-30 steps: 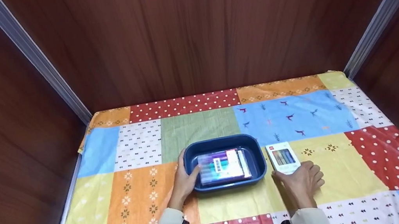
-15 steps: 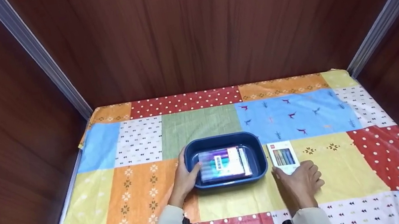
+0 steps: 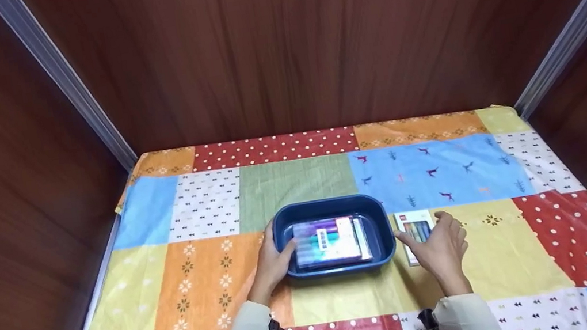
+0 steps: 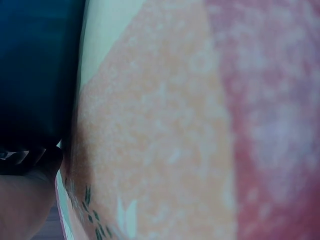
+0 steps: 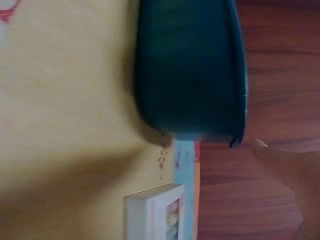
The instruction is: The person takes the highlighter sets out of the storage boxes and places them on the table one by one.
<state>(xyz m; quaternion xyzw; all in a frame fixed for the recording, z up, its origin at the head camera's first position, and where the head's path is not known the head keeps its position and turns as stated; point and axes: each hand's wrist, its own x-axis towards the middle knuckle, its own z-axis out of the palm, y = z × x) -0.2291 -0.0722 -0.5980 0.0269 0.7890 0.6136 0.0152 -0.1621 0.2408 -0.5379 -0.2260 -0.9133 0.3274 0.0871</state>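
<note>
A dark blue plastic bin point(image 3: 383, 259) stands mid-table, with a clear pack of coloured markers point(image 3: 322, 242) lying inside. My left hand point(image 3: 274, 261) grips the bin's left wall, its thumb over the rim and the fingers outside. To the right of the bin lies a flat white box point(image 3: 412, 256) with a window showing coloured sticks. My right hand point(image 3: 440, 248) is over this box, fingers spread, holding nothing. In the right wrist view its thumb point(image 5: 280, 165) points towards the bin's rim, and a gap separates it from the white box point(image 5: 155, 210).
A patchwork-patterned cloth point(image 3: 295, 179) covers the table. Brown wood-grain panels rise at the back point(image 3: 275, 45) and on both sides, with grey metal strips point(image 3: 67, 88) at the corners.
My right hand has come off the lower end of the white box and moved forward over it, fingers spreading. My left hand keeps its hold on the bin. The head view shifts slightly.
</note>
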